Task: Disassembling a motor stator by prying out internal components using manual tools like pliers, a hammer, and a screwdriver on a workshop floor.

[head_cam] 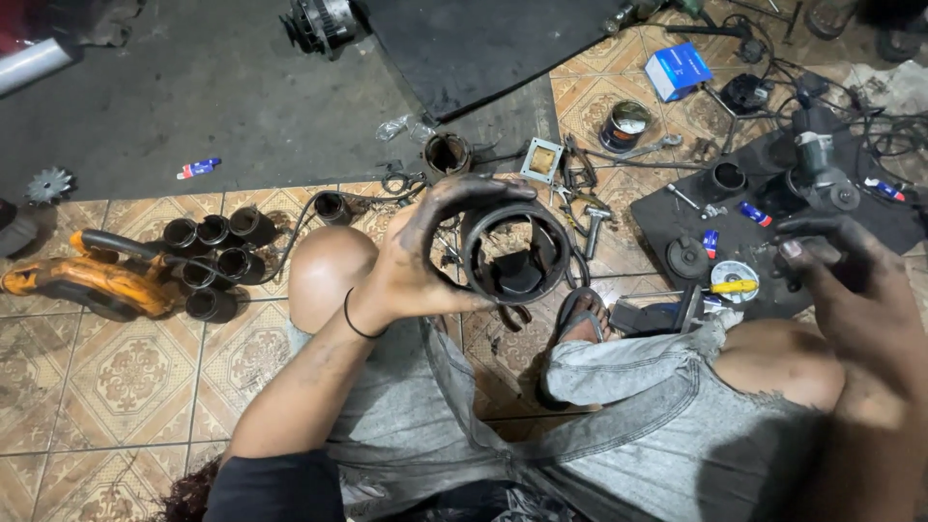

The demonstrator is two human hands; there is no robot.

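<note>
Patterned tile floor (pixel 116 377) strewn with parts — left hand (pixel 416 256) grips a black ring housing (pixel 512 253); right hand (pixel 851 290) — grip unclear.

Single head-worn view, looking steeply down over the seated person's knees at a patterned tile floor (pixel 116 372); hands close to lens, scattered tools farther out toward top edge.

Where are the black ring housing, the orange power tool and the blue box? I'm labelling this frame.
black ring housing (pixel 515 253): head view, on its dark inner part.
orange power tool (pixel 87 282): head view, on its orange body.
blue box (pixel 677 70): head view, on its top face.
</note>
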